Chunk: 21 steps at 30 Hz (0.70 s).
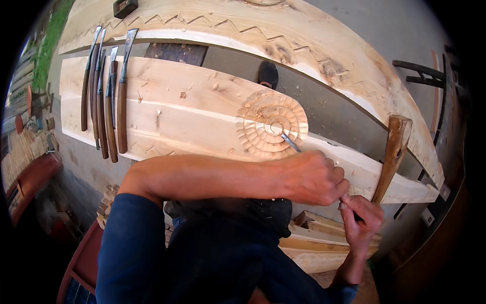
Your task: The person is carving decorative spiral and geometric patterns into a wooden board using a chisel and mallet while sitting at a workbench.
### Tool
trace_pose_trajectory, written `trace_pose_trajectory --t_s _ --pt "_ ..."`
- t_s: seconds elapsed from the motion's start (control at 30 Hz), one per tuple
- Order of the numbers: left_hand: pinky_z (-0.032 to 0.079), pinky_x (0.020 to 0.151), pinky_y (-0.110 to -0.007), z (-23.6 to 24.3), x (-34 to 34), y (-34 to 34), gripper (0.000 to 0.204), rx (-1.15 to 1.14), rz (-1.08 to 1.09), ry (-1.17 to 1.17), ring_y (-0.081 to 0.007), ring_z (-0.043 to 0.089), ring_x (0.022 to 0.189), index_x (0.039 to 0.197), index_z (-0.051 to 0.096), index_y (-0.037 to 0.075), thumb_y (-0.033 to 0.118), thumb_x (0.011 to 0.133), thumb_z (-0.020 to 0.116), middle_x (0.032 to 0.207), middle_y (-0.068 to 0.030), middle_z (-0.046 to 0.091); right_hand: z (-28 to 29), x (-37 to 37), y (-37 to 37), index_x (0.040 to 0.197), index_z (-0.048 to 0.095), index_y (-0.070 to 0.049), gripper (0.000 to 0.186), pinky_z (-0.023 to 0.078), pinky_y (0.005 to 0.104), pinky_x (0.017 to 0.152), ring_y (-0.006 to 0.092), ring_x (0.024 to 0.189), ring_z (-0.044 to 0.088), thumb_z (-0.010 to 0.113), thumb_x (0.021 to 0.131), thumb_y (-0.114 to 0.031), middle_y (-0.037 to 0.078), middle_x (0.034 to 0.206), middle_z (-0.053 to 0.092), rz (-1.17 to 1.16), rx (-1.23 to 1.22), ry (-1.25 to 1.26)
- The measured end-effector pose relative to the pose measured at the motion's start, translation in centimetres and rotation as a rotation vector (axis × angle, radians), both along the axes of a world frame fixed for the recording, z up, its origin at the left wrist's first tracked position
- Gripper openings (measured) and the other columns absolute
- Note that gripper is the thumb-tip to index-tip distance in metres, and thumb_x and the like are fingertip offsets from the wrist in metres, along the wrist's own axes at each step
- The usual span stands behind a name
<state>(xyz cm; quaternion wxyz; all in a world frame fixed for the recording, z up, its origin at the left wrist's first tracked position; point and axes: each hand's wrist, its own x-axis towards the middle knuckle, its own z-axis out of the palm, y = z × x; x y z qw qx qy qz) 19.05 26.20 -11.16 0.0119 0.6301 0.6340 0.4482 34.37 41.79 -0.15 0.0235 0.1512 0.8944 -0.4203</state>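
My left hand (316, 177) is closed around a gouge (290, 142), its arm reaching across from the left. The steel blade slants down onto the centre of a carved round rosette (253, 124) of concentric scalloped rings. The rosette is cut into a pale wooden board (192, 106). My right hand (363, 215) is closed at the rear end of the gouge, where a dark bit of handle shows between the fingers. A thick wooden club (395, 152) rises just beyond the right hand; its lower end is hidden, and whether it touches the hand I cannot tell.
Several long-handled chisels (109, 96) lie across the board's left part. Beyond is a second, curved board (243, 25) with a zigzag line and a small dark block (124, 8). A dark shoe (268, 74) shows in the gap. Wood pieces (324, 243) lie below my hands.
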Motion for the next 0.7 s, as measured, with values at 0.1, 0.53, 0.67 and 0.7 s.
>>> trace_pose_trajectory --t_s 0.1,0.53,0.67,0.7 --pt "0.042 0.052 -0.029 1.0 -0.4 -1.0 0.016 0.090 0.074 0.097 -0.0133 0.058 0.061 0.081 0.062 0.010 0.021 0.080 0.072 0.070 0.0018 0.050 1.3 -0.9 0.4 0.112 0.084 -0.001 0.034 0.048 0.0301 0.054 0.0221 0.059 0.068 0.083 0.080 0.011 0.016 0.079 0.076 0.098 0.020 0.062" --pt "0.046 0.055 -0.030 0.3 -0.9 1.4 0.030 0.072 0.160 0.049 -0.0137 0.056 0.067 0.098 0.067 0.009 0.037 0.095 0.075 0.082 -0.0001 0.053 2.2 -3.7 6.3 0.113 0.085 0.000 0.033 0.052 0.0283 0.059 0.0205 0.065 0.073 0.086 0.081 0.008 0.016 0.084 0.080 0.140 -0.059 -0.047" --pt "0.048 0.054 -0.033 0.3 -1.0 1.6 0.028 0.064 0.174 0.015 -0.0169 0.059 0.066 0.094 0.066 0.008 0.034 0.092 0.075 0.080 -0.0029 0.053 2.1 -4.2 7.0 0.114 0.085 0.000 0.034 0.051 0.0274 0.059 0.0196 0.065 0.072 0.085 0.081 0.009 0.015 0.083 0.080 0.120 -0.143 -0.156" --pt "0.049 0.054 -0.034 0.3 -1.0 1.5 0.028 0.049 0.164 0.008 -0.0172 0.060 0.065 0.094 0.066 0.008 0.034 0.093 0.074 0.080 -0.0032 0.054 2.0 -4.2 7.1 0.113 0.085 0.000 0.033 0.051 0.0270 0.059 0.0192 0.064 0.072 0.085 0.081 0.009 0.015 0.083 0.080 0.102 -0.165 -0.167"
